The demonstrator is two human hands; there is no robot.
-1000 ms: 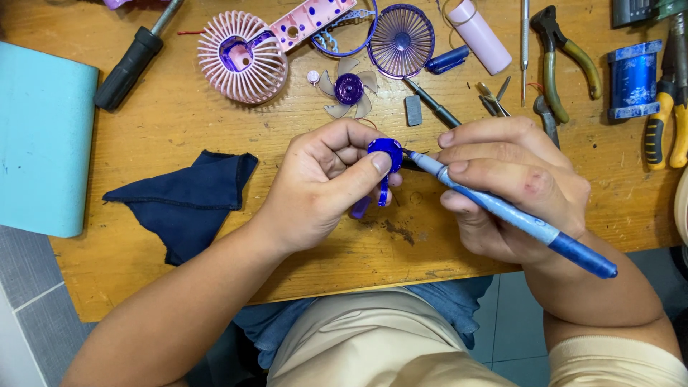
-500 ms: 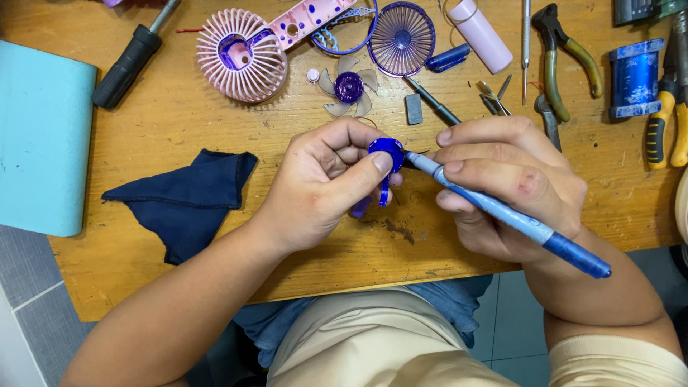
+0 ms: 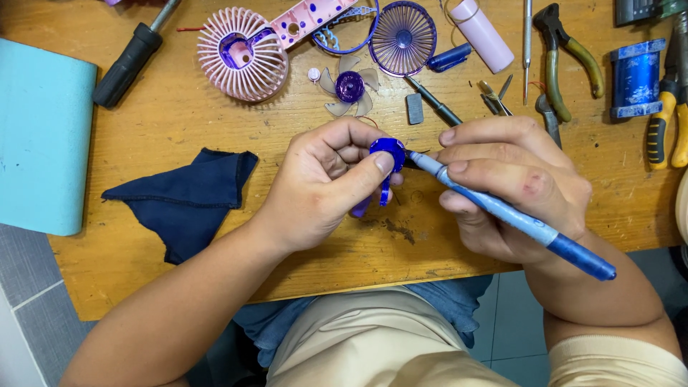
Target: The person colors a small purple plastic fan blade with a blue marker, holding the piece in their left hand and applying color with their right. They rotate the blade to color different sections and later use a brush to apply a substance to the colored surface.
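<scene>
Hardly anything shifts: our left hand [image 3: 322, 183] still pinches the blue part [image 3: 388, 149], right hand [image 3: 512, 183] still grasping the blue tool [image 3: 502, 211] against it.

Cloth [image 3: 183, 197] left of hands — pliers [image 3: 566, 54] behind

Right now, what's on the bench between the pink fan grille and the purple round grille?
Head view: the clear-bladed fan impeller with purple hub, a small pink cap, and the pink handle shell above.

Surface: scratched wooden workbench [image 3: 179, 122].
Left side: teal rectangular pad [image 3: 39, 136], dark blue cloth scrap [image 3: 183, 197], black-handled screwdriver [image 3: 129, 64].
Top edge: pink round fan grille [image 3: 242, 54], purple round fan grille [image 3: 405, 37], clear-bladed purple fan impeller [image 3: 349, 87], green-handled pliers [image 3: 566, 54], blue wire spool [image 3: 634, 77].
</scene>
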